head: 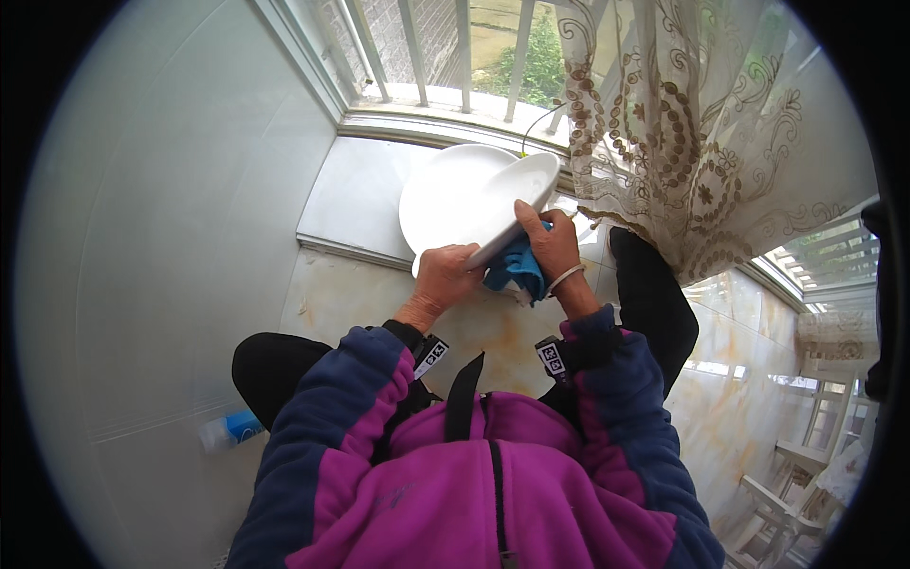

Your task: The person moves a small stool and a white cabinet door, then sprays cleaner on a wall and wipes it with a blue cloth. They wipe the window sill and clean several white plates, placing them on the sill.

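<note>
A white plate (525, 186) is tilted up on its edge between my two hands. My left hand (446, 276) grips its lower left rim. My right hand (551, 240) holds a blue cloth (517, 269) against the plate's underside, with the thumb over the rim. Behind the held plate, another white plate (444, 199) rests on the white ledge below the window; part of it is hidden by the held plate. Its lower edge reaches past the ledge's front, and a bit of white rim beneath it may belong to a further plate.
A barred window (466, 64) stands ahead, with an embroidered sheer curtain (675, 135) hanging at the right. The white ledge (355, 192) meets a smooth wall (170, 227) on the left. A bottle with a blue label (242, 427) lies by my left knee. White chairs (789, 498) stand far right.
</note>
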The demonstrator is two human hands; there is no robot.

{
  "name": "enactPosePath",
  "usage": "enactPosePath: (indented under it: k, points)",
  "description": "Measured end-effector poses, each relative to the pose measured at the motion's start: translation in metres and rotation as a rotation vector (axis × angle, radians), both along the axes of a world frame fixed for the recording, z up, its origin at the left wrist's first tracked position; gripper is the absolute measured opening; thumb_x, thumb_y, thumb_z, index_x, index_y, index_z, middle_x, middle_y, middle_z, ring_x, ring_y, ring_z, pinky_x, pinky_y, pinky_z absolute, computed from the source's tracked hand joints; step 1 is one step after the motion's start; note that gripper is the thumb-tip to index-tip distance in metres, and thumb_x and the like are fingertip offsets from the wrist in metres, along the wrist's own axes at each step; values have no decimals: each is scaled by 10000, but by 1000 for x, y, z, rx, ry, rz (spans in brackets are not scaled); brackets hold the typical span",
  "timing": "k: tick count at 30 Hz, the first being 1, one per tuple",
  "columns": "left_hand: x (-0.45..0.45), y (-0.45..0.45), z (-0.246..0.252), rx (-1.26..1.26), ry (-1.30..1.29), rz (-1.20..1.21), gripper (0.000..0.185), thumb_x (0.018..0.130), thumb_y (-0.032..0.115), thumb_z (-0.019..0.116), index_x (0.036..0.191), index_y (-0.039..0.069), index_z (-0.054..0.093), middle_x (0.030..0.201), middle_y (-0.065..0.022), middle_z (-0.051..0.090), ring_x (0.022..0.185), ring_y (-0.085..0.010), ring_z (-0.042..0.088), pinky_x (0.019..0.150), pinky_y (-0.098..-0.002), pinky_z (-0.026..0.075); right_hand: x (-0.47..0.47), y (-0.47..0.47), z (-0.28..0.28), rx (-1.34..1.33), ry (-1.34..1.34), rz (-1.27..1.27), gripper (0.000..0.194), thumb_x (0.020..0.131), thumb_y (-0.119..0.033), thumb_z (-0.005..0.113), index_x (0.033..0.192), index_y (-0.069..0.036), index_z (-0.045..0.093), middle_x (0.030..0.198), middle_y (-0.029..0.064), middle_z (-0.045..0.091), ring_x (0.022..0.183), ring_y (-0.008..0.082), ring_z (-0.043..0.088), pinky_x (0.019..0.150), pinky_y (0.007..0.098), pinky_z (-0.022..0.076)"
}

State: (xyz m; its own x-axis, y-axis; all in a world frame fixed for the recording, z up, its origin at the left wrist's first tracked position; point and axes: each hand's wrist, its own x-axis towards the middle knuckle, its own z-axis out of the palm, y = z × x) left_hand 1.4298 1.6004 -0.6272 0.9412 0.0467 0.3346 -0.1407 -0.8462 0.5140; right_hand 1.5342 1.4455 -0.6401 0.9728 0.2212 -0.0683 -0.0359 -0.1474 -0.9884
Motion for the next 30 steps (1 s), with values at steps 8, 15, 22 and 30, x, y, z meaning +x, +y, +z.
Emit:
enactPosePath:
  k: [8,15,22,30]
  points:
    - [28,19,37,-517,10,147,207,763,121,718,889,-32,658,718,-59,681,674,-78,619,622,-257,502,3,57,51,328,-607,-83,353,754,-139,760,995,-41,521,871,78,619,765,180,619,697,294,508]
    - [35,33,42,-632,68,309,235,767,89,738,961,-28,675,830,-39,689,743,-84,601,677,-257,495,86,93,57,361,-872,-19,250,785,-157,720,925,-48,544,830,104,613,714,269,635,635,348,513]
    - [34,38,38,-638,42,374,237,764,89,746,961,-25,680,871,-49,693,754,-91,598,701,-263,494,154,120,-3,308,-228,-235,421,808,-338,655,986,8,494,809,178,612,734,296,622,698,374,500]
    - [37,44,32,-690,30,424,237,761,96,746,950,-30,679,863,-49,691,747,-97,597,705,-267,492,128,120,1,537,-219,2,479,766,-266,689,1128,-35,476,875,162,618,783,246,614,732,352,509]
